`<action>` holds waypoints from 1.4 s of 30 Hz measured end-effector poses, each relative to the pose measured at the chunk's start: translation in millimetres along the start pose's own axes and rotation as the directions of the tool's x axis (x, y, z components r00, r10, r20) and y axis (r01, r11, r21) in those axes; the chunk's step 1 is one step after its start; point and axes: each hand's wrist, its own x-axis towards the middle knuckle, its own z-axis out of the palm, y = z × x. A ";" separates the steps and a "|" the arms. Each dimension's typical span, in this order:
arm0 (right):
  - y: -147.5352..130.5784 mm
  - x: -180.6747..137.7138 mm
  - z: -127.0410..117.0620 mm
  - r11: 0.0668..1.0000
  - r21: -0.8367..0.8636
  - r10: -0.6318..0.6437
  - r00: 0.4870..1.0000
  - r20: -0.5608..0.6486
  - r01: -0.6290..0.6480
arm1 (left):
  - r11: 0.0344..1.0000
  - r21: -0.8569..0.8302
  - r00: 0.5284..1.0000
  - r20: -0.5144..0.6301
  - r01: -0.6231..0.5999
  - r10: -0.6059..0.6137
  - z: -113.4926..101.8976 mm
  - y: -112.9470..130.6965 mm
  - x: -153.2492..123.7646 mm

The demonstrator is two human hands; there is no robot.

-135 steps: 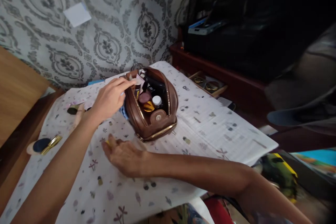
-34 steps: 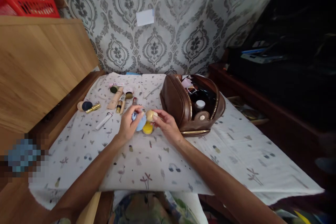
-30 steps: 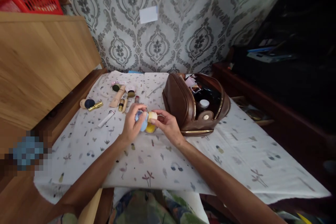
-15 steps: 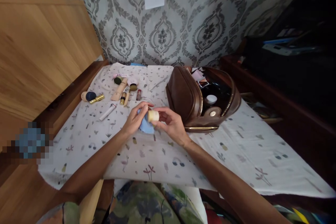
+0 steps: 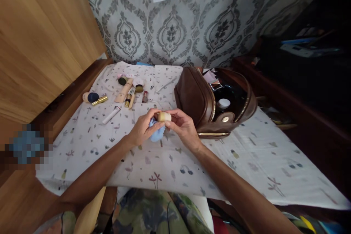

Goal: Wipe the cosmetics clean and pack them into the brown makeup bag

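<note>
Between my two hands, above the cloth-covered table, is a small jar with a yellowish lid and pale body. My right hand grips the jar from the right with thumb and fingers. A light blue cloth is bunched in my left hand, its thumb and fingers pressing it against the jar's left side. Just right of my right hand stands a brown leather bag, unzipped, with a white-lidded jar and other items inside.
Several cosmetics lie at the back left: a beige tube, a gold lipstick, a white tube and a small dark red bottle. A wooden panel borders the left; patterned wallpaper rises behind the table.
My left hand has brought the blue cloth up around the jar's side, and the cloth is more bunched. The jar has shifted slightly right and turned. The view has tilted a little.
</note>
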 end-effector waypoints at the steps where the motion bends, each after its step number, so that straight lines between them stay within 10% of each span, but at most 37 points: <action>1: -0.5 -0.1 0.2 1.000 0.001 -0.003 1.000 -0.004 0.003 | 1.000 -0.013 1.000 -0.004 0.015 -0.015 0.2 -0.1 -0.1; 25: -2.1 -0.6 -4.5 0.997 -0.079 0.000 1.000 0.019 0.002 | 0.999 0.007 0.992 -0.118 0.042 -0.041 -0.9 1.5 0.1; 34: -1.3 0.6 -5.5 0.992 -0.002 0.123 0.992 0.040 -0.123 | 0.950 0.137 0.955 -0.055 -0.281 0.291 -1.9 1.8 2.7; 42: -1.9 -0.6 -2.7 0.996 -0.092 0.018 1.000 -0.012 -0.019 | 0.993 0.069 0.962 -0.249 -0.101 0.115 -4.0 3.7 0.0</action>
